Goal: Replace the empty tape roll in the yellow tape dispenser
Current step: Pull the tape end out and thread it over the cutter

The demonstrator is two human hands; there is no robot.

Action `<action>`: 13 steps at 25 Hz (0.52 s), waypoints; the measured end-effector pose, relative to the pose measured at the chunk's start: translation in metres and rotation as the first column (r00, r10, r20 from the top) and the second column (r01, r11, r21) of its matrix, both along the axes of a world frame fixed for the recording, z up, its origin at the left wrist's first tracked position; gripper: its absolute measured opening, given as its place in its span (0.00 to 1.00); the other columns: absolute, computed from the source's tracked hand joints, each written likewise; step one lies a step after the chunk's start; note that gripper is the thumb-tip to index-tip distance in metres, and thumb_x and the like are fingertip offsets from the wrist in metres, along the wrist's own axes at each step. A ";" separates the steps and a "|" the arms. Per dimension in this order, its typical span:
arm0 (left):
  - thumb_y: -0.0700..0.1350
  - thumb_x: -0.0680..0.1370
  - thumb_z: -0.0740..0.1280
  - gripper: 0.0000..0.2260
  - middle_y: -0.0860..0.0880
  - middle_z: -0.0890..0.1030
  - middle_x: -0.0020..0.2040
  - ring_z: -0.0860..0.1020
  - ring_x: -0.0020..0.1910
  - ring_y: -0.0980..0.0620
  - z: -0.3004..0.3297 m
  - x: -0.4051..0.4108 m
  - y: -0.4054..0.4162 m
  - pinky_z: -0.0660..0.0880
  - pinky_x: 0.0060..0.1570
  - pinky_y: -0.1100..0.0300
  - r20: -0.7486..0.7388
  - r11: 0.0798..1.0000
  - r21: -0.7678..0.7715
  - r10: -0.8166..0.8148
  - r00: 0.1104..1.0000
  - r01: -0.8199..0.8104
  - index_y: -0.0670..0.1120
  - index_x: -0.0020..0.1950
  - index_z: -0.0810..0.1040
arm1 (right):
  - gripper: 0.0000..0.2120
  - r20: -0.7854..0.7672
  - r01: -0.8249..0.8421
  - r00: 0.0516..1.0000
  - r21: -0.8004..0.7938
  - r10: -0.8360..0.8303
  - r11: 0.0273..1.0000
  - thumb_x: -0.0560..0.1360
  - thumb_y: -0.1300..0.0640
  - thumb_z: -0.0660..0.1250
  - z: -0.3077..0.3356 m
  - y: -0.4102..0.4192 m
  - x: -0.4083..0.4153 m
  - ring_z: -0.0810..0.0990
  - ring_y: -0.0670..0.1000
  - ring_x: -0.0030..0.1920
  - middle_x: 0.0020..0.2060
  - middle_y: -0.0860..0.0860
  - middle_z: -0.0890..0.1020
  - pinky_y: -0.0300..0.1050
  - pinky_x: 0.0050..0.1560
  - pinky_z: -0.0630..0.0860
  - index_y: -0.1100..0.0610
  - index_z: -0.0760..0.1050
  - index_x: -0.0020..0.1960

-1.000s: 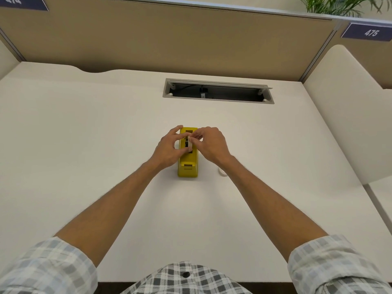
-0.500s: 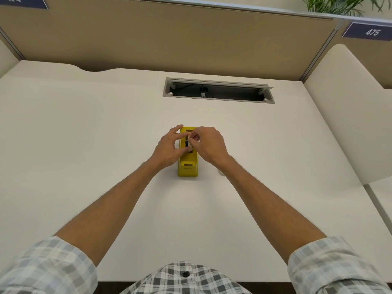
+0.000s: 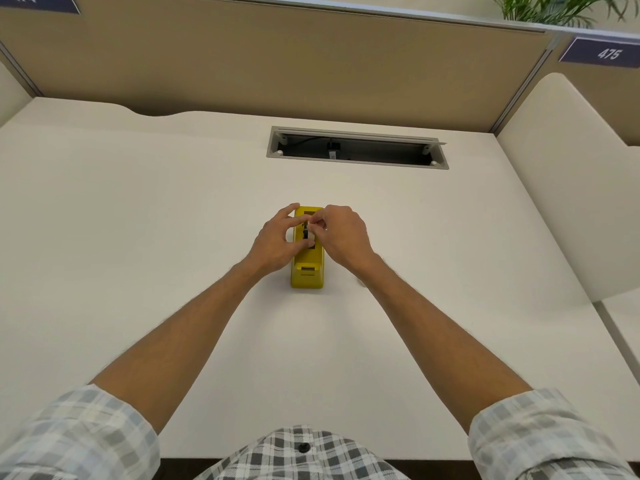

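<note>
The yellow dispenser (image 3: 307,268) stands at the middle of the white surface (image 3: 138,237), its cutter end nearest me. My left hand (image 3: 275,242) curls round its left side, thumb and fingertips meeting over the open top. My right hand (image 3: 341,237) comes in from the right, fingers bent, pinching a small pale piece over the black hub (image 3: 306,233) in the slot; I cannot tell what that piece is, since my fingers cover most of it. A little white thing (image 3: 360,281) peeks out from under my right wrist on the surface.

Farther off, a grey cable tray (image 3: 356,148) lies open in the surface, a dark plug inside. Behind it stands a tan partition (image 3: 311,64). A blue plate (image 3: 601,53) at far right reads "475"; another (image 3: 38,1) at far left is cut off, seemingly "474". Green leaves (image 3: 561,8) show beyond. A cream divider (image 3: 568,188) rises on the right.
</note>
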State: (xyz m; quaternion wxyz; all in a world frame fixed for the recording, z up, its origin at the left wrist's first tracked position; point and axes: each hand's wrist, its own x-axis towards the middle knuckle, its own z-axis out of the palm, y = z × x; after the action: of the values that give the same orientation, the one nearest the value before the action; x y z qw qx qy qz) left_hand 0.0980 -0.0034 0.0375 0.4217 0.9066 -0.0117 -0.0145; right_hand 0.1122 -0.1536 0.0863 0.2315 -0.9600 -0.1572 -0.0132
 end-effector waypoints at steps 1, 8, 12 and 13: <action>0.52 0.75 0.71 0.24 0.52 0.62 0.77 0.61 0.75 0.47 0.000 0.000 0.000 0.66 0.70 0.42 0.001 1.000 0.003 0.000 1.000 0.000 0.55 0.70 0.72 | 0.12 0.026 0.001 1.000 -0.055 0.000 0.998 0.80 0.54 0.62 0.001 0.000 -0.001 0.81 0.53 0.44 0.45 0.52 0.84 0.45 0.40 0.74 0.55 0.83 0.53; 0.51 0.75 0.71 0.24 0.52 0.62 0.77 0.61 0.75 0.46 0.002 -0.002 0.000 0.65 0.71 0.41 0.004 1.000 0.002 -0.009 1.000 0.009 0.54 0.70 0.73 | 0.12 0.068 -0.009 0.997 -0.189 0.022 0.982 0.80 0.54 0.58 0.001 0.003 -0.003 0.80 0.53 0.44 0.45 0.51 0.81 0.46 0.38 0.72 0.56 0.80 0.50; 0.51 0.74 0.71 0.24 0.52 0.62 0.77 0.62 0.75 0.46 0.002 -0.002 0.000 0.64 0.71 0.41 0.007 1.000 0.001 -0.010 1.000 0.010 0.55 0.69 0.73 | 0.12 0.060 -0.030 0.997 -0.170 0.041 0.985 0.81 0.53 0.56 -0.003 0.002 -0.004 0.78 0.52 0.46 0.48 0.51 0.80 0.47 0.39 0.73 0.57 0.76 0.52; 0.51 0.74 0.72 0.24 0.52 0.62 0.77 0.62 0.75 0.46 0.002 -0.002 0.000 0.65 0.71 0.42 0.008 1.000 -0.002 -0.011 1.000 0.011 0.55 0.69 0.72 | 0.12 0.064 -0.034 0.997 -0.168 0.045 0.985 0.82 0.53 0.56 -0.003 0.001 -0.004 0.78 0.53 0.47 0.49 0.51 0.79 0.46 0.39 0.71 0.57 0.76 0.53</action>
State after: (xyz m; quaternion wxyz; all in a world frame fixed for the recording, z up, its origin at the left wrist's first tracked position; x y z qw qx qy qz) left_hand 0.0955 -0.0037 0.0398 0.4222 0.9062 -0.0184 -0.0129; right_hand 0.1084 -0.1523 0.0830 0.1452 -0.9716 -0.1846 -0.0277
